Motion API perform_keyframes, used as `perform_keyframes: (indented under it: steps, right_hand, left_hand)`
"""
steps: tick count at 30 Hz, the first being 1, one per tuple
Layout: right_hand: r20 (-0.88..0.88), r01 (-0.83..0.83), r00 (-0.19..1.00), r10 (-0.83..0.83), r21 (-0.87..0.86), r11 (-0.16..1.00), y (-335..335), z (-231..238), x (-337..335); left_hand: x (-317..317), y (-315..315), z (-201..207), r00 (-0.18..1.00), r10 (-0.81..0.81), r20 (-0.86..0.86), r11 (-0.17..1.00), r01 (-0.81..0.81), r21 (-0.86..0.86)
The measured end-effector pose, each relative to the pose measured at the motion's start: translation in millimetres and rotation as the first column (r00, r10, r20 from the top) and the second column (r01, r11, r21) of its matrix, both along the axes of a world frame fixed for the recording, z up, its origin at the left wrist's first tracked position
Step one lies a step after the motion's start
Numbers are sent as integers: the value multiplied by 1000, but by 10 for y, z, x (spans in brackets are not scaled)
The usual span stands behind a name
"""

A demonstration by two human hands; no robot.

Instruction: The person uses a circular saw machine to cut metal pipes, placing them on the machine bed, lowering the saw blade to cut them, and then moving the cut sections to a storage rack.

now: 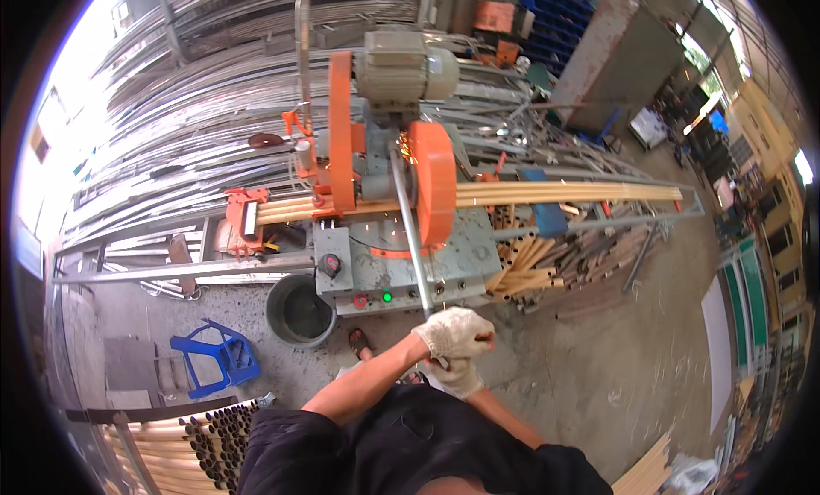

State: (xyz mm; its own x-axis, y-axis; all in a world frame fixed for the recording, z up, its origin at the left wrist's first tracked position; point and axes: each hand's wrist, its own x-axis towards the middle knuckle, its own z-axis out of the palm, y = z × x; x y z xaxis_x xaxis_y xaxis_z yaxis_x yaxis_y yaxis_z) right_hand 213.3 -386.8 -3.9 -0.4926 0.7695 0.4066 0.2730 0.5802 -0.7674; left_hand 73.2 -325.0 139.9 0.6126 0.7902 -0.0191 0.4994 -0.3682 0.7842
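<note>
Both my hands wear white gloves and grip the end of the saw's long grey lever handle [411, 239]. My left hand [454, 333] is on top, my right hand [455, 375] just below it. The handle leads up to an orange-guarded cut-off saw [431, 187] with a grey motor [401, 68]. The blade guard sits down on a bundle of tan tubes [564, 193] lying across the grey machine table [465, 260]. A few sparks show near the guard's top. An orange clamp [243, 217] holds the bundle's left end.
A grey bucket [299, 311] and a blue plastic stool [213, 358] stand on the concrete floor at left. Cut tan tubes [530, 269] are piled right of the machine. More tubes [196, 439] lie at lower left. Long metal stock [196, 128] is stacked behind the saw.
</note>
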Motion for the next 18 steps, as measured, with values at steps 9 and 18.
perform_keyframes:
  steps: [9, 18]
  right_hand:
    - [-341, -62, 929, 141, 230, 971, 826, 1738, -489]
    - [-725, 314, 689, 9, 309, 898, 2742, 4086, -1812]
  left_hand:
    - [-1642, 110, 132, 635, 571, 520, 603, -755, 259]
    - [-3533, 445, -1764, 483, 854, -193, 516, -833, 197]
